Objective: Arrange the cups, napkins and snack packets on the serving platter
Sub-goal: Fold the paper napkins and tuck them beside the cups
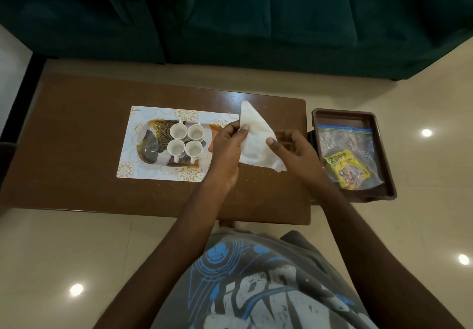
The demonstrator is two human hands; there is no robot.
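A brown counter (89, 136) carries a patterned serving platter (151, 147). Off the counter's right end, a brown tray (341, 119) holds the snack packets (348, 167). Above the counter, just right of the platter, the left hand (227, 149) and right hand (294, 147) pinch a folded white napkin (256, 134) in their fingers (244, 129); four white cups (176, 147) stand grouped on the platter.

Indoor light, moderate, from overhead: three round lamp reflections on the glossy floor (76, 252), pale sheen on the surface (234, 98). The sofa (230, 21) reads dark, little detail. The napkin (256, 134) is brightest, not blown out. Wide-angle bowing at frame edges; my shirt (256, 290) slightly soft.
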